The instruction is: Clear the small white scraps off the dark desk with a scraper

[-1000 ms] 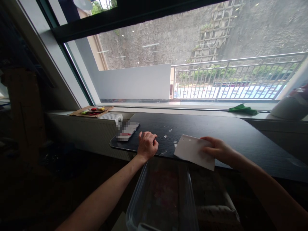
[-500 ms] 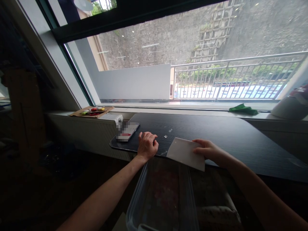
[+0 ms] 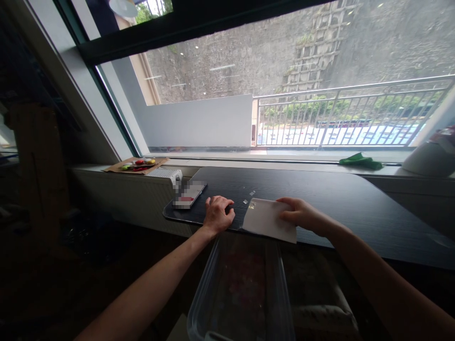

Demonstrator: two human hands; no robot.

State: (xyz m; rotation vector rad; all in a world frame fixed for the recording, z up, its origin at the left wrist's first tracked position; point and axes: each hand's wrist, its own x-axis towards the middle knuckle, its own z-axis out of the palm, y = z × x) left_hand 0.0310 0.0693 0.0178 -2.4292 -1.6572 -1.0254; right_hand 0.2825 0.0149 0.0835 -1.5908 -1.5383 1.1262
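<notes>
My right hand (image 3: 297, 213) pinches the right side of a white dough scraper (image 3: 268, 219), a thin flat sheet with one curved edge. The sheet lies at the front edge of the black table (image 3: 313, 187), with its lower right corner jutting past that edge. My left hand (image 3: 219, 213) rests on the table at the front left, fingers loosely curled and a gap between thumb and forefinger; no object shows in it. Small pale scraps (image 3: 245, 202) lie on the tabletop between the two hands. Below the table edge stands a clear plastic bin (image 3: 204, 293).
A partly blurred flat thing like a phone (image 3: 190, 195) lies at the table's left end. On the sill, brightly coloured items sit on cardboard (image 3: 113, 166). A green cloth (image 3: 360, 161) lies at the right of the sill, below the window.
My right hand and the scraper have moved slightly left and farther onto the table, and the sheet now lies flatter. My left hand has hardly moved.
</notes>
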